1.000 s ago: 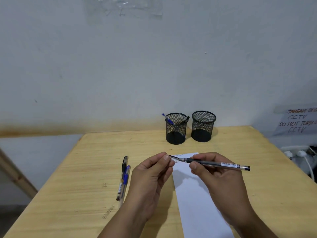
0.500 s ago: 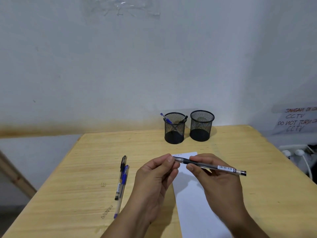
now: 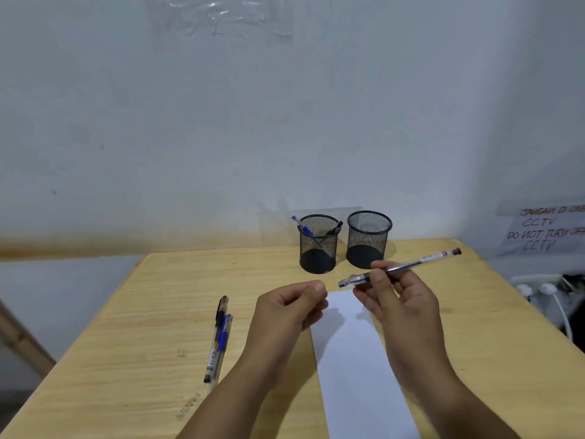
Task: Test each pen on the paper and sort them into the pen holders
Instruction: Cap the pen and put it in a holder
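My right hand [image 3: 399,301] holds a black pen [image 3: 422,259] by its middle, slanted up to the right, its clear-capped end pointing left. My left hand [image 3: 289,308] hovers just left of that end, fingers curled with nothing visible in them. Beneath both hands a white strip of paper [image 3: 354,359] lies on the wooden table [image 3: 142,312]. Two black mesh pen holders stand at the back: the left holder [image 3: 317,245] contains a blue pen and a black pen, while the right holder [image 3: 368,239] looks empty. A black pen [image 3: 217,324] and a blue pen [image 3: 224,339] lie side by side left of my left arm.
A white wall rises right behind the holders. Off the table's right edge sits a power strip [image 3: 538,289] with white plugs and cables, under a handwritten CCTV sign [image 3: 544,229]. A wooden beam [image 3: 22,340] slants at the far left.
My left hand has come off the pen's left end, which now shows a clear cap. My right hand has lifted the pen and tilted its back end upward to the right.
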Demonstrator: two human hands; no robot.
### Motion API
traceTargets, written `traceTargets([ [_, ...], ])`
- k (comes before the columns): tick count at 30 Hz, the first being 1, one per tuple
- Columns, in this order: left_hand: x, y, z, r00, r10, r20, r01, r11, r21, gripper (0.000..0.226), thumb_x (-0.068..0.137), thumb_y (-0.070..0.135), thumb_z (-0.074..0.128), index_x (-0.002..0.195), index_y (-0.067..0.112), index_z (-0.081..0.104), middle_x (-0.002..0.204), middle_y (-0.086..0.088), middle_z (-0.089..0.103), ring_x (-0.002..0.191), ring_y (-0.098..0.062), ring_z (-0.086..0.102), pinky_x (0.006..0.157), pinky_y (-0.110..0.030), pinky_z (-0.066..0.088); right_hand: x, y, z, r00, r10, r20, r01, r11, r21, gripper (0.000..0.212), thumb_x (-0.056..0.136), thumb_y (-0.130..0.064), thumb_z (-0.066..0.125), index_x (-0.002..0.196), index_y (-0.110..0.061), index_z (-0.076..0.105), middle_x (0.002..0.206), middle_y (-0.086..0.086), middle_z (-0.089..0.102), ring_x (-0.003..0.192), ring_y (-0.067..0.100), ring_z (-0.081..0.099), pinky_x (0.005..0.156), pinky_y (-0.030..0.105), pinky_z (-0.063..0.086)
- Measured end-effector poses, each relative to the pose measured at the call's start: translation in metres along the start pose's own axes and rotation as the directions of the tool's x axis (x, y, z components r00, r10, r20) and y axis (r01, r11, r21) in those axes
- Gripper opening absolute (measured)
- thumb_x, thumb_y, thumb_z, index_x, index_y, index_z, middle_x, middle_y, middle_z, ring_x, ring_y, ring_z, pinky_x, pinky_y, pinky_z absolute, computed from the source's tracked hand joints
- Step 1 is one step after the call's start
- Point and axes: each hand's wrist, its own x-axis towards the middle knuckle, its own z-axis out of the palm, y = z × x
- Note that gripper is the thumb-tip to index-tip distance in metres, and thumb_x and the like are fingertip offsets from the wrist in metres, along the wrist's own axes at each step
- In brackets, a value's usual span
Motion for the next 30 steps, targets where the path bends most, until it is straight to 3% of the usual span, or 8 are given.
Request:
traceTargets([
  [4,0.051,-0.015,-0.011,0.983,0.110,-0.144,-0.068,0.961,0.269,0.040,0.079,0.036,0.080,0.115,0.024,0.070,0.101,0.018,0.072,0.098,0.003,0.065,0.086,-0.022,0.052,0.031,-0.013,-0.008,0.998,0.012,0.064,-0.002,0.989,-0.148,0.016,0.100,-0.012,0.051,0.105,-0.022,0.062,0.093,0.006,0.068,0.083,0.024,0.076,0.084,0.040,0.057],
  [7,0.092,-0.032,-0.019,0.979,0.088,-0.185,-0.016,0.933,0.360,0.080,0.065,0.048,0.086,0.134,0.021,0.057,0.131,0.008,0.061,0.120,-0.009,0.055,0.097,-0.040,0.051,0.058,-0.023,-0.016,0.991,-0.033,0.131,0.088,0.894,-0.440,0.025,0.098,-0.010,0.054,0.100,-0.033,0.064,0.080,-0.006,0.065,0.068,0.014,0.075,0.077,0.047,0.056],
  [10,0.120,-0.035,-0.015,0.984,0.091,-0.155,-0.006,0.878,0.478,0.101,0.062,0.052,0.086,0.146,0.016,0.042,0.148,0.000,0.047,0.133,-0.016,0.045,0.105,-0.041,0.045,0.088,-0.035,-0.024,0.983,-0.105,0.152,0.181,0.709,-0.681,0.019,0.093,-0.017,0.060,0.108,-0.024,0.069,0.083,-0.006,0.070,0.061,0.003,0.070,0.064,0.029,0.054],
  [14,0.142,-0.030,-0.004,0.986,0.123,-0.112,-0.026,0.779,0.627,0.110,0.065,0.059,0.081,0.152,0.014,0.031,0.154,-0.001,0.040,0.140,-0.018,0.038,0.109,-0.036,0.038,0.120,-0.053,-0.020,0.948,-0.200,0.248,0.315,0.473,-0.823,0.011,0.089,-0.022,0.065,0.091,-0.025,0.076,0.080,-0.010,0.070,0.072,0.004,0.061,0.057,0.008,0.038],
  [19,0.143,-0.036,0.006,0.966,0.171,-0.192,0.001,0.744,0.668,0.098,0.065,0.066,0.074,0.147,0.023,0.043,0.145,0.007,0.051,0.132,-0.015,0.049,0.095,-0.030,0.043,0.152,-0.059,0.017,0.904,-0.220,0.366,0.421,0.308,-0.853,0.014,0.090,-0.020,0.063,0.092,-0.017,0.077,0.092,0.000,0.074,0.087,0.014,0.063,0.074,0.021,0.040],
  [22,0.140,-0.036,0.007,0.962,0.180,-0.203,-0.005,0.760,0.650,0.073,0.065,0.064,0.073,0.130,0.035,0.060,0.115,0.018,0.069,0.108,-0.008,0.064,0.073,-0.022,0.046,0.164,-0.052,0.039,0.874,-0.181,0.451,0.482,0.211,-0.850,0.014,0.089,-0.017,0.064,0.089,-0.014,0.077,0.092,0.004,0.075,0.081,0.015,0.061,0.070,0.022,0.041],
  [25,0.138,-0.035,0.008,0.962,0.171,-0.212,-0.001,0.780,0.626,0.046,0.065,0.060,0.074,0.109,0.046,0.068,0.084,0.025,0.071,0.081,0.003,0.065,0.060,-0.020,0.047,0.173,-0.043,0.055,0.858,-0.142,0.494,0.513,0.174,-0.841,0.013,0.088,-0.014,0.065,0.087,-0.013,0.078,0.090,0.005,0.076,0.081,0.014,0.062,0.071,0.021,0.042],
  [30,0.136,-0.032,0.008,0.956,0.180,-0.230,0.003,0.782,0.623,0.046,0.064,0.061,0.074,0.108,0.045,0.069,0.084,0.022,0.071,0.077,0.002,0.064,0.058,-0.021,0.047,0.182,-0.027,0.067,0.854,-0.060,0.517,0.520,0.136,-0.843,0.014,0.090,-0.018,0.066,0.093,-0.011,0.078,0.097,0.009,0.075,0.096,0.022,0.066,0.075,0.025,0.047],
])
